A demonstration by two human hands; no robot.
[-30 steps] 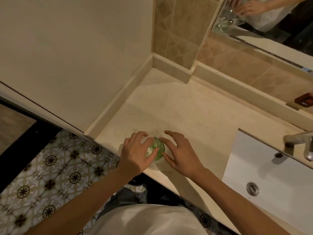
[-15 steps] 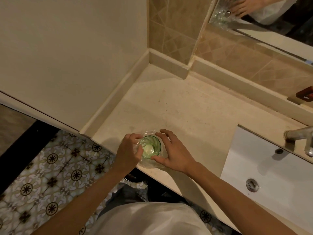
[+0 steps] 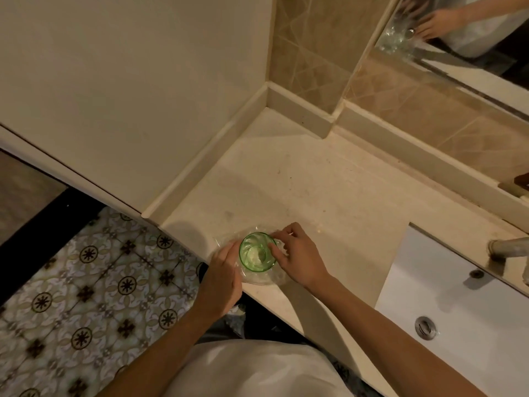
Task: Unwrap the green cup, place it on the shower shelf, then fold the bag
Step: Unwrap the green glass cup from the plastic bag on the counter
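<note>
A green glass cup [image 3: 257, 253] stands upright near the front edge of the beige counter [image 3: 300, 196], its mouth open to the camera. A clear plastic bag [image 3: 264, 277] lies pushed down around its base. My left hand [image 3: 224, 277] grips the bag at the cup's left side. My right hand [image 3: 297, 257] pinches the bag at the cup's right rim, fingers curled on the plastic.
A white sink [image 3: 458, 310] with a drain [image 3: 426, 327] and metal tap [image 3: 506, 247] sits to the right. A mirror [image 3: 463, 38] hangs above the tiled back wall. A plain wall panel [image 3: 128, 96] borders the counter's left. Patterned floor tiles [image 3: 100, 282] lie below.
The bag has been drawn down off the cup's mouth, leaving the rim bare. Both hands moved lower around the cup's sides.
</note>
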